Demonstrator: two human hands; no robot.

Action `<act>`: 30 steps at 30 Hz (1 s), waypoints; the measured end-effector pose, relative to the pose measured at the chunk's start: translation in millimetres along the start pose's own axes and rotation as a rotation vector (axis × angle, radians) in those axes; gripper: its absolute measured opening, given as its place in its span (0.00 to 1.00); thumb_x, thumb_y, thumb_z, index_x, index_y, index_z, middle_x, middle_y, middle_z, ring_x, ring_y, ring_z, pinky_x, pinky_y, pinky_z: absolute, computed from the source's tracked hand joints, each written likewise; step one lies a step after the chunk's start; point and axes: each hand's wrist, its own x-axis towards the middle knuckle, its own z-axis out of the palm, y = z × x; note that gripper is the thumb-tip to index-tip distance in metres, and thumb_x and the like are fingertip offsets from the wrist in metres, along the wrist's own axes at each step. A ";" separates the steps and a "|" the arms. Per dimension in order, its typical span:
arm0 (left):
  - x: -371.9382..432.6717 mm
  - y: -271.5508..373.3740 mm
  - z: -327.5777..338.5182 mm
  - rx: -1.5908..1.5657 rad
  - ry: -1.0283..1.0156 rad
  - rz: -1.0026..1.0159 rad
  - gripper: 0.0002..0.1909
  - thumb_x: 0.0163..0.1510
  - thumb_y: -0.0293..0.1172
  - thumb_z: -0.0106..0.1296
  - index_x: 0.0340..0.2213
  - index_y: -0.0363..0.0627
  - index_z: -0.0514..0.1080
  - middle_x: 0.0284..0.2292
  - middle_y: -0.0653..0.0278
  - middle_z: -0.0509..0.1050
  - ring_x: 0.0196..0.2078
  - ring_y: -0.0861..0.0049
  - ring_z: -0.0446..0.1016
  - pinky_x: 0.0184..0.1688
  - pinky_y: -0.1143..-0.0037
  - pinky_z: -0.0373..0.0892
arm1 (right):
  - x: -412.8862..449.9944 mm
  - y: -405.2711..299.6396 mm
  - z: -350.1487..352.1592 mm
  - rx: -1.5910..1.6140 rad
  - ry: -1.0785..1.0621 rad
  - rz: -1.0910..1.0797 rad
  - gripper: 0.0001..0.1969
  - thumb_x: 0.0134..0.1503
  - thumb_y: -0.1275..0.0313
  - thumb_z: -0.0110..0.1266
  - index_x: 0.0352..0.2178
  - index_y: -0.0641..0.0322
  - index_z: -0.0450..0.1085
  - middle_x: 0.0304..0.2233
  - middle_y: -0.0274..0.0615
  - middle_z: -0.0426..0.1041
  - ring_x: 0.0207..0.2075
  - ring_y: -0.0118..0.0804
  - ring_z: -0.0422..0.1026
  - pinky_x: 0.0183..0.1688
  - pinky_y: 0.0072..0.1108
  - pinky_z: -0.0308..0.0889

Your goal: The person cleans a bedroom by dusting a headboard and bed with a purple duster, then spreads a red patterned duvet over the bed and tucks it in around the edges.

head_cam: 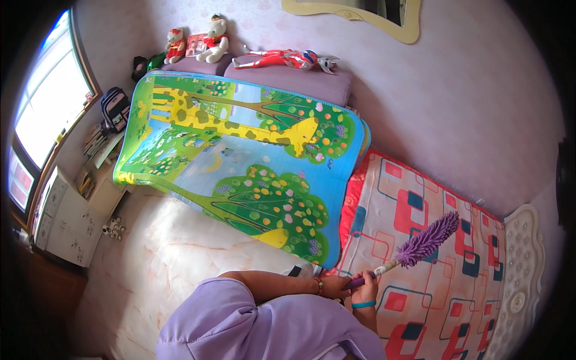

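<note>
A purple chenille duster (429,240) points up and to the right over the bed, its fluffy head above the patterned bed cover (436,292). My right hand (364,290), with a teal band at the wrist, grips the purple handle. At the handle's lower end is my left hand (335,286), closed around it, a beaded bracelet on the wrist. The fingers of both hands are partly hidden. A folded play mat (279,180) printed with giraffes and trees lies across the far part of the bed, its near edge overhanging the marble-look floor.
Purple cushions (292,81) behind the mat carry a red-and-silver action figure (288,58) and two white teddy bears (213,40). A tufted headboard (517,274) stands right. Left are a white cabinet (67,225), a backpack (115,108) and a window (49,99). A small toy (114,228) sits on the floor.
</note>
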 end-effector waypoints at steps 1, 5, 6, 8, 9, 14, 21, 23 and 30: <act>-1.2 -1.7 -1.1 0.002 0.005 0.000 0.15 0.38 0.38 0.44 0.24 0.38 0.60 0.21 0.53 0.66 0.25 0.62 0.66 0.27 0.71 0.61 | 2.0 2.3 1.6 0.000 -0.011 0.002 0.04 0.42 0.77 0.42 0.21 0.60 0.56 0.19 0.37 0.58 0.21 0.31 0.59 0.26 0.21 0.58; -9.9 -5.4 -11.9 0.058 0.021 -0.058 0.17 0.38 0.38 0.44 0.27 0.37 0.59 0.20 0.52 0.65 0.25 0.61 0.65 0.26 0.70 0.61 | 6.4 11.3 20.0 -0.007 -0.058 0.009 0.04 0.41 0.78 0.42 0.21 0.61 0.55 0.18 0.38 0.58 0.20 0.31 0.59 0.26 0.21 0.59; -11.7 -7.7 -13.8 0.059 0.030 -0.063 0.17 0.38 0.38 0.44 0.27 0.37 0.59 0.20 0.52 0.65 0.25 0.61 0.65 0.26 0.70 0.61 | 6.7 11.2 26.4 -0.018 -0.087 0.027 0.04 0.41 0.77 0.42 0.21 0.61 0.55 0.17 0.38 0.58 0.20 0.31 0.59 0.25 0.20 0.59; -17.0 -15.0 -16.3 0.059 0.122 -0.039 0.18 0.39 0.38 0.44 0.28 0.36 0.58 0.20 0.51 0.65 0.24 0.60 0.66 0.25 0.70 0.61 | 11.1 19.2 28.1 -0.046 -0.108 0.048 0.04 0.41 0.77 0.42 0.21 0.60 0.55 0.18 0.37 0.58 0.21 0.31 0.59 0.26 0.21 0.59; -20.2 -15.2 -19.3 0.056 0.133 -0.046 0.18 0.39 0.38 0.44 0.28 0.36 0.58 0.20 0.51 0.65 0.24 0.60 0.66 0.25 0.70 0.61 | 13.9 23.5 28.8 -0.073 -0.121 0.066 0.03 0.42 0.77 0.41 0.21 0.59 0.55 0.18 0.37 0.58 0.21 0.31 0.59 0.26 0.22 0.59; -37.7 -16.0 -22.5 -0.067 0.188 -0.149 0.17 0.38 0.36 0.44 0.28 0.36 0.58 0.20 0.50 0.65 0.23 0.60 0.66 0.25 0.70 0.61 | 15.2 37.3 44.5 -0.131 -0.156 0.082 0.04 0.41 0.76 0.42 0.22 0.59 0.55 0.18 0.36 0.59 0.21 0.31 0.59 0.26 0.21 0.59; -62.8 -32.2 -34.1 -0.068 0.252 -0.177 0.16 0.38 0.35 0.44 0.28 0.37 0.57 0.20 0.50 0.65 0.23 0.59 0.65 0.26 0.70 0.61 | 6.9 57.1 68.7 -0.091 -0.172 0.123 0.05 0.41 0.79 0.41 0.22 0.59 0.54 0.18 0.36 0.57 0.21 0.30 0.59 0.25 0.20 0.59; -76.5 -38.4 -42.7 -0.125 0.213 -0.293 0.16 0.39 0.36 0.44 0.29 0.39 0.57 0.20 0.51 0.65 0.23 0.59 0.65 0.25 0.70 0.60 | 6.5 72.4 80.1 -0.099 -0.216 0.148 0.04 0.41 0.78 0.41 0.22 0.59 0.55 0.19 0.36 0.58 0.21 0.30 0.59 0.25 0.20 0.59; -186.8 -55.1 -71.6 -0.194 0.607 -0.478 0.16 0.38 0.34 0.43 0.30 0.39 0.56 0.21 0.51 0.65 0.25 0.59 0.65 0.26 0.69 0.60 | -12.8 164.6 155.8 -0.282 -0.494 0.458 0.07 0.42 0.78 0.42 0.25 0.59 0.54 0.18 0.38 0.59 0.20 0.32 0.61 0.24 0.21 0.60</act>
